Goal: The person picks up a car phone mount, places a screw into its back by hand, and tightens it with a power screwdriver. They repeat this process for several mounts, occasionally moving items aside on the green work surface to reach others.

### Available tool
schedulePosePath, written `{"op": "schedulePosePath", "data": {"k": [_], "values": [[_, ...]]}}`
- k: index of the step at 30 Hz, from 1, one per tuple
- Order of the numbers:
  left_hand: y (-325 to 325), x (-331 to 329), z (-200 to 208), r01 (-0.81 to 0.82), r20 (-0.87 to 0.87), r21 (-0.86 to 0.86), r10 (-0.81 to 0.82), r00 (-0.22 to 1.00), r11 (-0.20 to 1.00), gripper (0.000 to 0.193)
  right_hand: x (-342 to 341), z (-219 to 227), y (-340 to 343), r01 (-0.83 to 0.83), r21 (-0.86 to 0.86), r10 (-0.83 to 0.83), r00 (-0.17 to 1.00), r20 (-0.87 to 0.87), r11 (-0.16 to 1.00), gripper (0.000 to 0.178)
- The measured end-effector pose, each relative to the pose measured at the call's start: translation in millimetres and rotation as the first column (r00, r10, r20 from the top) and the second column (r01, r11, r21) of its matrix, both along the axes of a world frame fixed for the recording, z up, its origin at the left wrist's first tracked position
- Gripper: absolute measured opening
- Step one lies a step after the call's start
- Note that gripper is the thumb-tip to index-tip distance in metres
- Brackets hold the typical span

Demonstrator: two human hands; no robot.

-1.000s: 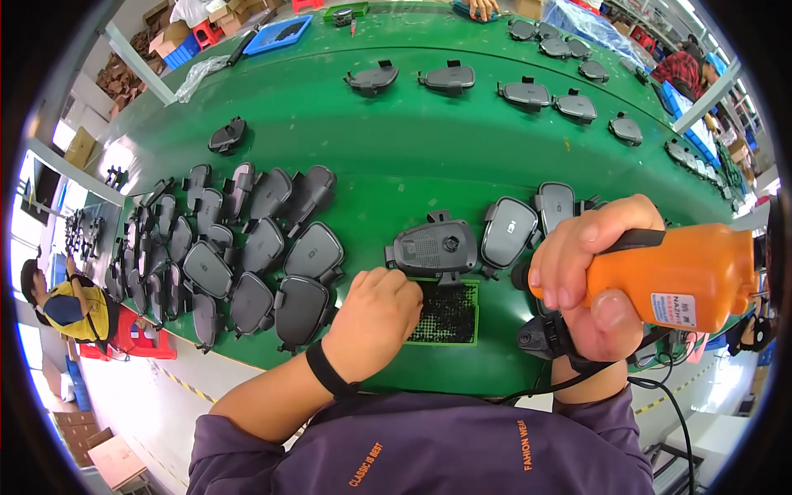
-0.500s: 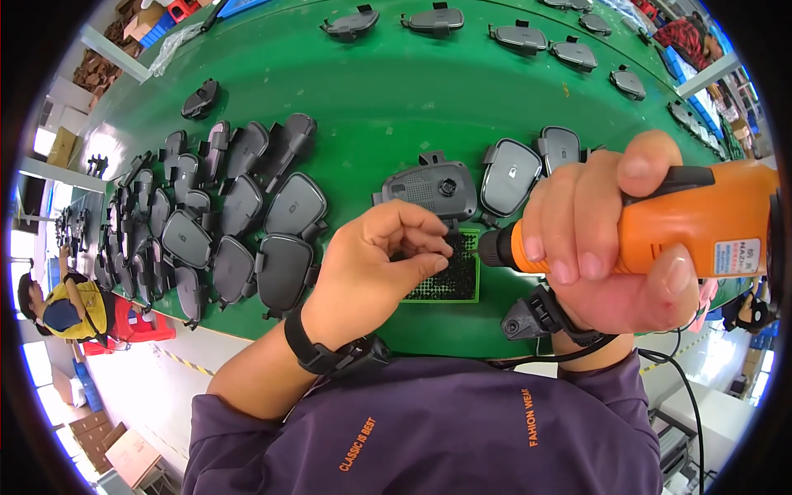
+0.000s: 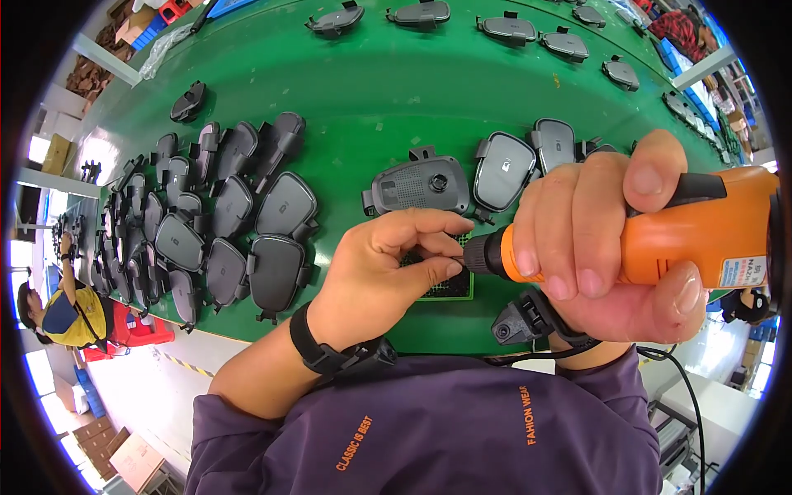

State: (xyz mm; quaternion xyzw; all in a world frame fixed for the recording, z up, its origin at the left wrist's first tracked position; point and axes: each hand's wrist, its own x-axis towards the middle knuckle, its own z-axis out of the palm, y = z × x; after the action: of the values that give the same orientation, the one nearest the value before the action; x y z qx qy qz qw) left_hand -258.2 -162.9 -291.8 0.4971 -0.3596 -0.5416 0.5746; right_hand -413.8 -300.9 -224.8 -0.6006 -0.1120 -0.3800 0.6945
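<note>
My right hand (image 3: 590,239) is wrapped round an orange electric screwdriver (image 3: 726,223) with a black nose, which points left. At that nose, my left hand (image 3: 363,268) pinches thumb and fingers together; whatever sits between them is too small or hidden to name. Below the pinch lies a shallow green-rimmed tray (image 3: 472,289) of small black bits, partly covered by my hand. Just beyond it a black phone holder (image 3: 404,186) rests with its perforated back and round knob facing up.
Several phone holders (image 3: 285,206) crowd the green table (image 3: 355,115) on the left. Two more, one a glossy-faced holder (image 3: 505,172), lie right of centre, and a row (image 3: 507,29) stretches along the far side. A person in yellow (image 3: 74,313) is at far left. A black cable (image 3: 697,404) hangs at lower right.
My left fingertips have come together with the screwdriver's nose, which moved slightly left. The whole view has shifted a little, so the table things sit further left.
</note>
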Motion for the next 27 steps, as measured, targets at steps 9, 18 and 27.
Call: {"op": "schedulePosePath", "data": {"k": [9, 18, 27], "values": [[-2.5, -2.3, 10.8, 0.028, 0.615, -0.071, 0.022, 0.789, 0.997, 0.037, 4.8, -0.4, 2.1, 0.085, 0.001, -0.085, 0.996, -0.04, 0.996, 0.047], [-1.1, 20.8, 19.0, -0.004, 0.855, -0.264, 0.236, 0.462, 0.964, 0.032, 5.3, -5.1, -7.3, 0.267, 0.064, -0.26, 0.96, -0.101, 0.962, 0.049], [-11.7, 28.0, 17.7, 0.035, 0.883, -0.161, 0.128, 0.452, 0.986, 0.03, 18.5, -16.1, -11.8, 0.269, -0.008, -0.265, 0.941, -0.213, 0.963, 0.046]]}}
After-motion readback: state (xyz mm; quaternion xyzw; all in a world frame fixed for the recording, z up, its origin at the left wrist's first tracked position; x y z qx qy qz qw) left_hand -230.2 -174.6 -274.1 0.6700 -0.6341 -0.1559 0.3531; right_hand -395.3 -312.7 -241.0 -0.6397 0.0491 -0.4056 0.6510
